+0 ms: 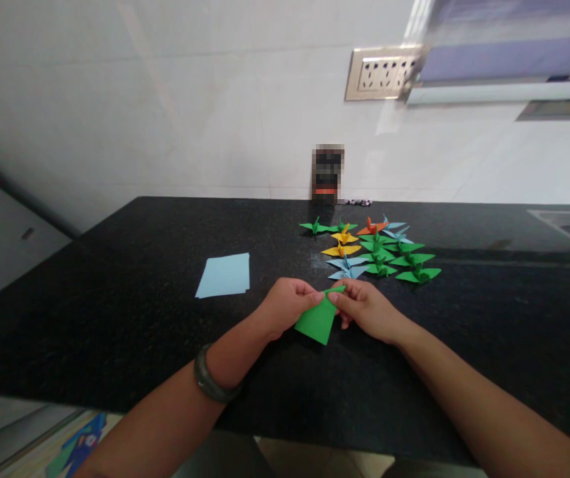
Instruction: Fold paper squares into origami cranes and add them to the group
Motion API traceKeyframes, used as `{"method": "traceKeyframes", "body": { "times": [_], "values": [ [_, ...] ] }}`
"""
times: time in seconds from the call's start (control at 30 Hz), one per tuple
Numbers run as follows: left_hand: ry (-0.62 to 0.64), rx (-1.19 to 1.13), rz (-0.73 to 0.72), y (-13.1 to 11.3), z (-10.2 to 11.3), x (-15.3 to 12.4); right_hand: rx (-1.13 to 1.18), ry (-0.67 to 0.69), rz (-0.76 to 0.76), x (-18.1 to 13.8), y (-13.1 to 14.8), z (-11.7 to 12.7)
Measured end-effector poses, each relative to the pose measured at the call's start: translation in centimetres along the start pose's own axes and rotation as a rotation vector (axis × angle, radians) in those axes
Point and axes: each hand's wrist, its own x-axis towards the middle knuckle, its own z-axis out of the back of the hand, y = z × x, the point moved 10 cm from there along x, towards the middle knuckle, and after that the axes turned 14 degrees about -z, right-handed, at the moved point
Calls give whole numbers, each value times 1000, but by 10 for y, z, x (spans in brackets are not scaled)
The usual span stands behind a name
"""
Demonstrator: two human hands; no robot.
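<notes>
Black desk (130,318) | paper birds (377,254), right of centre: folded | green paper (318,322), lower centre: part-folded, left hand (285,307) and right hand (367,307) both pinching it | blue sheets (225,275), left of centre: unfolded

Over the near part of the counter (130,332), folded sheet (318,323) sits btwn L hand (288,305) & R hand (367,309), w/ paper stack (225,275) on the counter to the L, a bit farther back. Paper cranes (378,255) lie in rough rows just behind R hand; upright obj. (328,174) stands behind their L part, by the wall (190,119), w/ bead string (359,202) R of its foot & socket plate (383,74) on the wall, above & R.
</notes>
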Motion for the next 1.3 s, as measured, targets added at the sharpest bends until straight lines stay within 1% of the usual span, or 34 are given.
{"method": "traceKeyframes", "body": {
  "times": [0.17,0.3,0.4,0.53,0.83,0.9,0.97,1.07,1.13,1.3],
  "values": [
    [-44,-42,-20,2,3,2,23,-25,-10,-1,0,-1],
    [-113,-58,-33,4,10,3,83,17,-31,-1,-1,-4],
    [-145,-53,-35,4,14,4,96,19,-43,-2,0,-4],
    [-156,-57,-38,4,14,4,81,19,-62,-4,0,-4],
    [-168,-26,-56,1,16,2,140,11,-54,-4,0,-7],
    [-165,-16,-59,0,15,2,162,6,-47,-3,0,-7],
    [-132,-37,-59,-1,11,2,184,-22,-32,-3,-1,-4],
    [-29,-171,-62,-2,-2,2,205,-93,-12,-1,-2,5],
    [7,-244,-60,-1,-7,2,208,-128,6,-2,-1,10],
    [-12,-266,-52,2,-4,3,145,-135,24,-4,3,11]
  ]
}}
